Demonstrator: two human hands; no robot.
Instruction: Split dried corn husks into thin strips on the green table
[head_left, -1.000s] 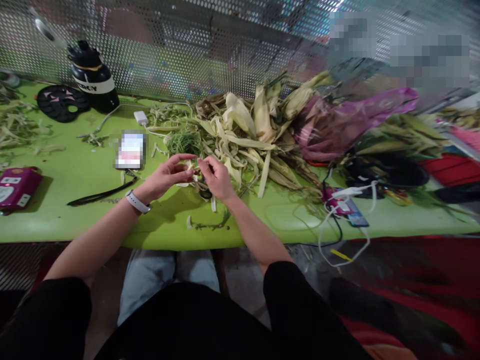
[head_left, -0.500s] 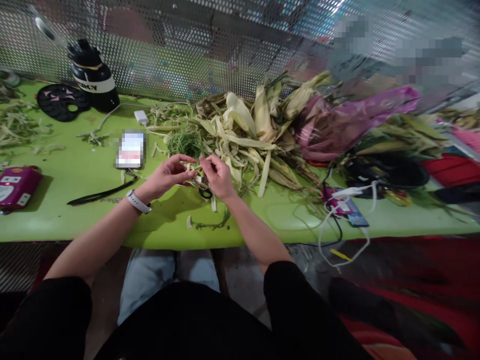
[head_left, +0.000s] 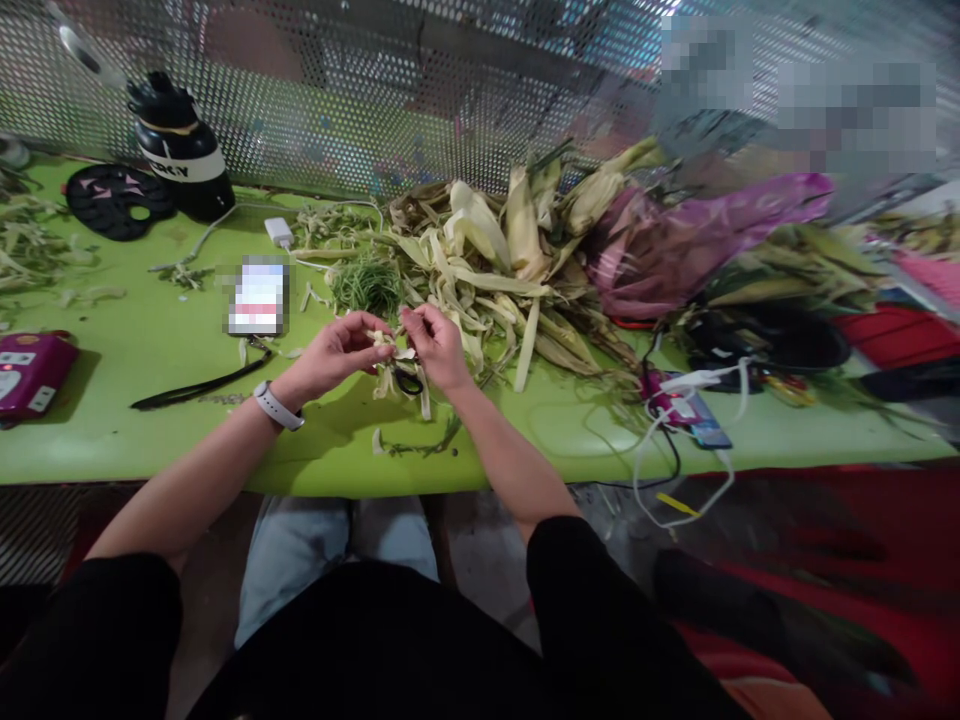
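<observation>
My left hand (head_left: 337, 352) is closed in a pinch on a pale corn husk strip (head_left: 384, 345), above the table's near half. Close beside it, my right hand (head_left: 439, 348) has its thumb and fingers pressed together; what they hold is too small to make out. Under the hands lie loose pale husk pieces and a black loop (head_left: 409, 380), perhaps a scissors handle. Just beyond my fingertips sits a bundle of thin green strands (head_left: 367, 284). A large heap of corn husks (head_left: 517, 270) spreads behind and to the right.
On the green table (head_left: 187, 450) a phone (head_left: 257, 298) and a black strap (head_left: 196, 388) lie left of my hands. Farther left are a black bottle (head_left: 184, 160) and a purple power socket (head_left: 34, 375). A pink plastic bag (head_left: 652, 255) and tangled white cables (head_left: 720, 380) lie right.
My right hand has shifted slightly up, and more of the black loop and the husk pieces beneath shows. Both hands stay close together, and the view has moved a little.
</observation>
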